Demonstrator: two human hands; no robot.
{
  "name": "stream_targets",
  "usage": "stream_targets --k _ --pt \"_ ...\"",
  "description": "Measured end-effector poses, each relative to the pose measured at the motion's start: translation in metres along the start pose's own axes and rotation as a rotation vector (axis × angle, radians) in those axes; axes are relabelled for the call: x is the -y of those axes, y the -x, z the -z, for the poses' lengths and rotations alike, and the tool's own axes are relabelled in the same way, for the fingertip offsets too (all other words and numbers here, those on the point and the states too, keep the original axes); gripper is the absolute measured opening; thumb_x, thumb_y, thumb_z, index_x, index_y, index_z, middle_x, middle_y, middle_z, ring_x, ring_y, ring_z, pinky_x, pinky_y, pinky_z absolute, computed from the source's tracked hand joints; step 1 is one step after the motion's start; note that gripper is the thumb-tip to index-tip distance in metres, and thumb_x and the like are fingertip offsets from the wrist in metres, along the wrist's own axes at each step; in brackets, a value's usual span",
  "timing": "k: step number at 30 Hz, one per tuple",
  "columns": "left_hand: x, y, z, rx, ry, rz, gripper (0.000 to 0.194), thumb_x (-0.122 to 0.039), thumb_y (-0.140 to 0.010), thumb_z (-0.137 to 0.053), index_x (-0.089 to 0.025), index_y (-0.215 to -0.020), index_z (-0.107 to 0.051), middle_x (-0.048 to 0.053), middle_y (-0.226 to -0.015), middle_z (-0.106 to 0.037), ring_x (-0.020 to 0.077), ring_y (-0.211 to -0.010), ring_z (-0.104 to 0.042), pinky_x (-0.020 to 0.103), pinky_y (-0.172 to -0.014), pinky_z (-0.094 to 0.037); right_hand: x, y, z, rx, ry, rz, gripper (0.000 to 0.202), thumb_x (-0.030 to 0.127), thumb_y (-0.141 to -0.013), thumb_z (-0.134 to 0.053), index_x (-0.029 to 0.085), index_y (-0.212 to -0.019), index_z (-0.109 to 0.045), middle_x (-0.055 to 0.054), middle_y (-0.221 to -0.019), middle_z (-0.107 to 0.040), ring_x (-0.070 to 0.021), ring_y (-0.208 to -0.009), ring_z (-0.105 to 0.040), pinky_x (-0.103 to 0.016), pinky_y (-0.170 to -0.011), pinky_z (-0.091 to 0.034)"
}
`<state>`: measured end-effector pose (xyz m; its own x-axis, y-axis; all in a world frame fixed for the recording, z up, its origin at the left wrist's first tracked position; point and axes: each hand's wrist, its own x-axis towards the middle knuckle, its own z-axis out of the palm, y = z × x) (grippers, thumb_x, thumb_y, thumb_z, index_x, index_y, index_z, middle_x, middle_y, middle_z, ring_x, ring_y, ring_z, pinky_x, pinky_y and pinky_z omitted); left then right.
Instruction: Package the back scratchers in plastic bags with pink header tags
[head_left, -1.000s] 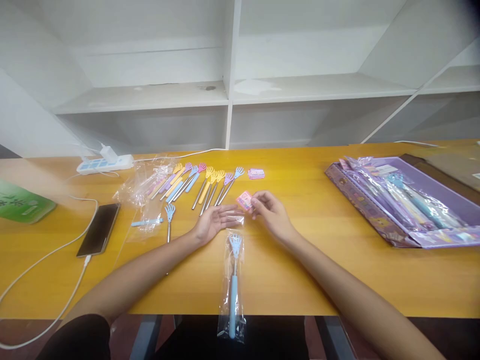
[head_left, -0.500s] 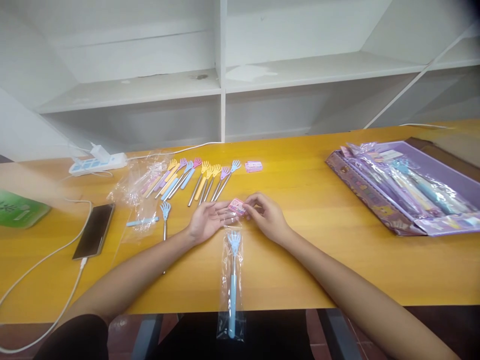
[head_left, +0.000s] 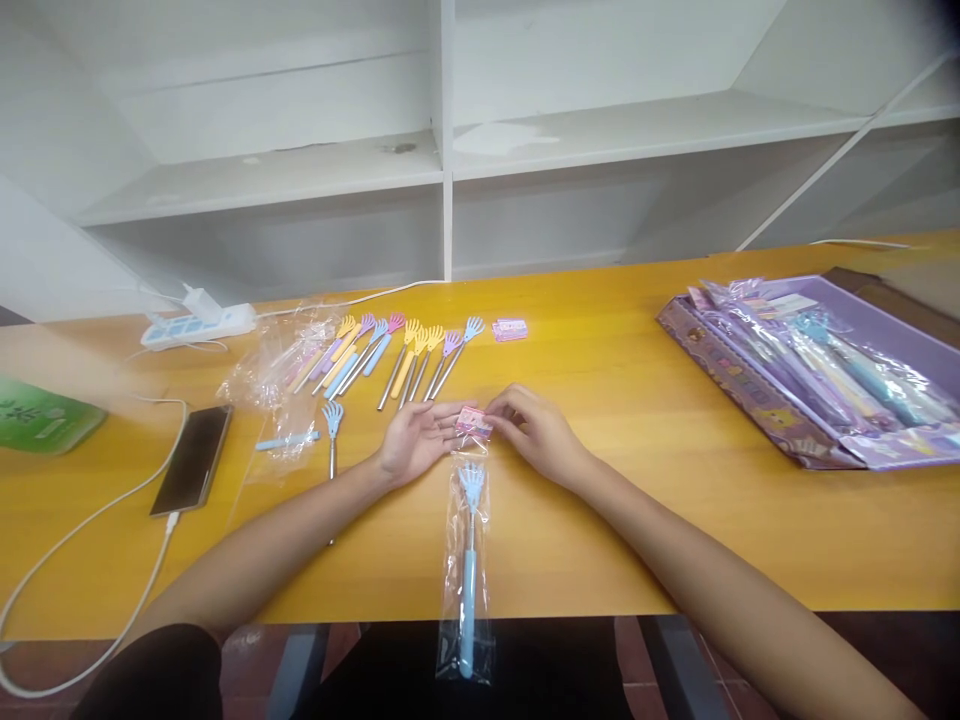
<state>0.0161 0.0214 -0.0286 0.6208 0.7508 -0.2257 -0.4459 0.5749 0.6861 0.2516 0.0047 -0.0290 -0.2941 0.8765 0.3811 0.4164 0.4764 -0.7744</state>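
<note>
A pink printed card (head_left: 474, 421) sits at the mouth of a clear plastic bag (head_left: 480, 590). Inside the bag lies a back scratcher (head_left: 469, 580) with a light-blue claw and handle; its lower end reaches past the table's front edge. My right hand (head_left: 536, 435) pinches the card's right edge between thumb and fingers. Palm up, my left hand (head_left: 421, 440) has its fingers stretched out behind the card and the bag's top. Left of that hand, an unbagged blue-clawed scratcher (head_left: 332, 430) is partly hidden by my left forearm.
Several coloured back scratchers (head_left: 409, 360) lie in a row beside loose plastic bags (head_left: 270, 365). A small stack of cards (head_left: 510, 329) is behind my hands. At right stands a purple display box (head_left: 757, 400) with bagged scratchers. A phone (head_left: 191, 460) and power strip (head_left: 199, 325) are at left.
The card has turned from tilted to nearly level and sits lower, over the bag's mouth. Both hands stay almost in place; the view has shifted slightly.
</note>
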Motion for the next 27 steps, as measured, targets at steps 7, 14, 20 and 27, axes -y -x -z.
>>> stream_targets --k 7,14,20,27 --pt "0.000 0.002 -0.003 -0.012 -0.054 -0.001 0.059 -0.045 -0.093 -0.051 -0.005 -0.130 -0.072 0.022 -0.134 -0.072 0.0347 -0.130 -0.065 0.049 -0.118 -0.041 0.005 0.005 0.003 0.099 0.167 0.115 0.017 0.031 -0.104 -0.057 0.027 -0.113 -0.071 -0.008 -0.102 -0.062 -0.0226 -0.088 -0.063 -0.039 -0.078 -0.055" --pt "0.000 0.002 -0.004 0.009 -0.037 -0.033 0.059 -0.044 -0.093 -0.051 -0.006 -0.133 -0.070 0.022 -0.145 -0.065 0.0362 -0.137 -0.059 0.051 -0.119 -0.041 0.010 0.009 0.003 0.162 0.173 0.109 0.018 0.028 -0.104 -0.056 0.026 -0.119 -0.066 -0.009 -0.109 -0.062 -0.0218 -0.088 -0.064 -0.041 -0.081 -0.056" --pt "0.003 0.002 -0.008 0.017 -0.158 -0.090 0.047 -0.042 -0.099 -0.058 -0.016 -0.136 -0.070 0.018 -0.147 -0.065 0.0349 -0.133 -0.063 0.052 -0.108 -0.052 0.005 0.008 -0.005 0.018 -0.072 -0.114 0.044 0.037 -0.101 -0.063 0.025 -0.140 -0.048 -0.009 -0.115 -0.061 -0.0161 -0.073 -0.062 -0.035 -0.066 -0.056" --pt "0.011 0.002 -0.001 0.060 -0.514 -0.256 0.055 -0.035 -0.092 -0.077 -0.026 -0.145 -0.064 0.015 -0.148 -0.064 0.0307 -0.134 -0.063 0.043 -0.112 -0.049 -0.007 0.003 -0.011 0.043 -0.396 -0.275 0.046 0.047 -0.091 -0.074 0.024 -0.127 -0.059 -0.002 -0.092 -0.067 -0.0165 -0.071 -0.063 -0.034 -0.066 -0.055"
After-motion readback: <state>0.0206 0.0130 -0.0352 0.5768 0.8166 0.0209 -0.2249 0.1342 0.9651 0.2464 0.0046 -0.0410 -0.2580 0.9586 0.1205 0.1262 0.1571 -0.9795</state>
